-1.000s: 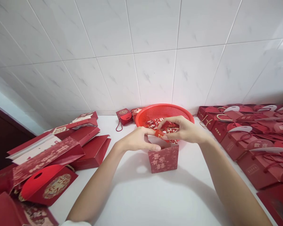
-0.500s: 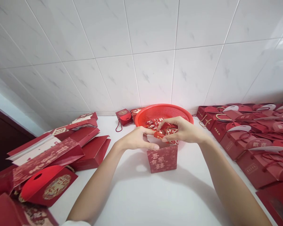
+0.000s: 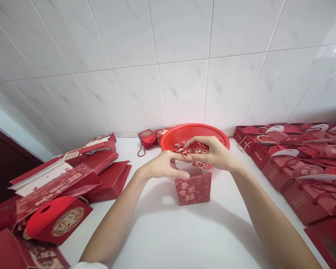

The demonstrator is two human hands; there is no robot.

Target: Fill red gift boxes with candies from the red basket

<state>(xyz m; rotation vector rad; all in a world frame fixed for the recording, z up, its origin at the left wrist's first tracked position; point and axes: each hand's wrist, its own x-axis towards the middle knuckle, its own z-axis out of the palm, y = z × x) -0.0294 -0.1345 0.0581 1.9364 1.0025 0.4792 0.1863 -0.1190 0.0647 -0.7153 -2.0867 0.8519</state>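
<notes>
A small open red gift box (image 3: 194, 188) with gold characters stands on the white counter. My left hand (image 3: 164, 166) rests at its upper left corner, thumb and fingers curled round the rim. My right hand (image 3: 212, 153) hovers just above and behind the box, at the front edge of a round red plastic basket (image 3: 196, 131), with its fingers closed on several red wrapped candies (image 3: 199, 157). More red wrapped candies (image 3: 180, 148) lie inside the basket.
Finished red gift boxes with rope handles (image 3: 296, 160) fill the counter at the right. Flat and half-folded red boxes (image 3: 64, 183) are piled at the left. A small red box (image 3: 147, 138) sits by the tiled wall (image 3: 168, 63) behind the basket.
My right hand has lifted slightly and moved back toward the basket, its fingers now gathering candies at the basket's front. My left hand and the box stay where they were.
</notes>
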